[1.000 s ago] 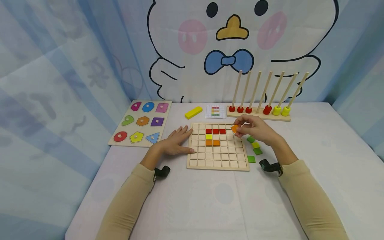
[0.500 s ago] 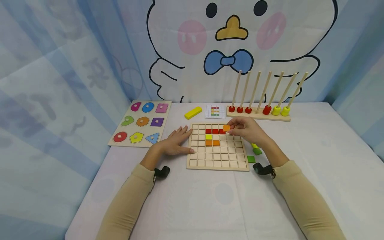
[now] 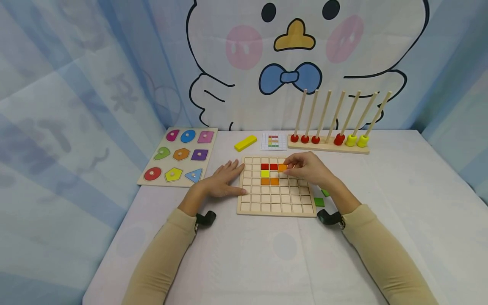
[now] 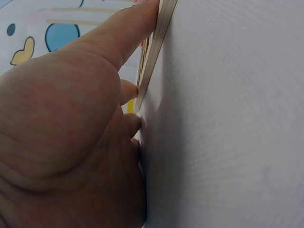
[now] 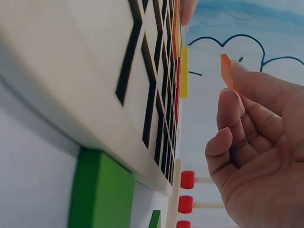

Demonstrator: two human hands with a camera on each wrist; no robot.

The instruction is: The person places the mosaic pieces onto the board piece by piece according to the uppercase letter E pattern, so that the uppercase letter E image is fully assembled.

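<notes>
In the head view my right hand (image 3: 311,169) pinches an orange square tile (image 3: 282,167) between thumb and fingertips. The right wrist view shows this orange tile (image 5: 225,71) raised off the wooden grid board (image 5: 66,66). From the head it overlaps the right end of the red row, hiding one red tile. Two red tiles (image 3: 269,167) show beside it, with a yellow tile (image 3: 264,173) and two orange tiles (image 3: 270,181) lower down. My left hand (image 3: 221,182) lies spread at the board's left edge, its thumb (image 4: 128,33) on the frame in the left wrist view.
Green tiles (image 3: 319,202) lie right of the board, partly behind my right forearm. Behind the board are a yellow block (image 3: 245,143), a pattern card (image 3: 273,146) and a peg stand with beads (image 3: 328,146). A shape puzzle (image 3: 177,169) lies at the left.
My right hand has carried the orange tile leftward over the board, from its upper right side to the end of the red row. The left hand has kept its place.
</notes>
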